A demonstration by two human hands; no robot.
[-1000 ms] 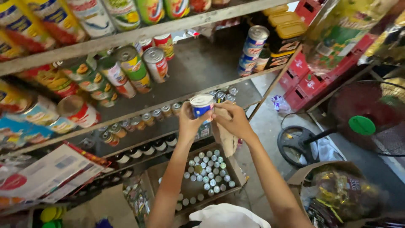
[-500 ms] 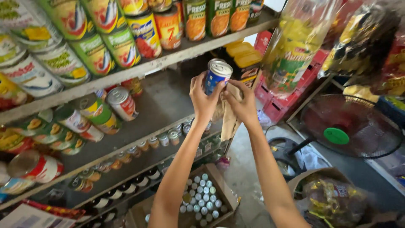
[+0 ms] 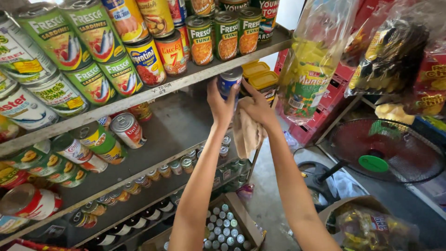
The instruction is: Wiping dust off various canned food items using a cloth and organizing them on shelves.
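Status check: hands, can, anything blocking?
Left hand and right hand grip blue can at shelf edge. Cloth under right hand. Yellow-lidded tubs close behind.

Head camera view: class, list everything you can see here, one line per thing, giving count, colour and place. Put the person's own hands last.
Tins, top shelf: many, green, yellow, red labels, stacked in rows.
Shelf board: one, grey, runs across the top.
Tins, middle shelf: several, lying on their sides at left.
Small tins, lower shelves: many, in rows.
Cardboard box: one, brown, on the floor, full of small tins.
Snack bags: several, clear with yellow contents, hanging at top right.
Fan: one, red with a green hub, on the floor at right.
Crates: red, behind the bags.
Blue tin: one, raised under the top shelf.
Cloth: one, beige, hanging below the right hand.
Left hand: holds the blue tin.
Right hand: on the blue tin, holding the cloth.
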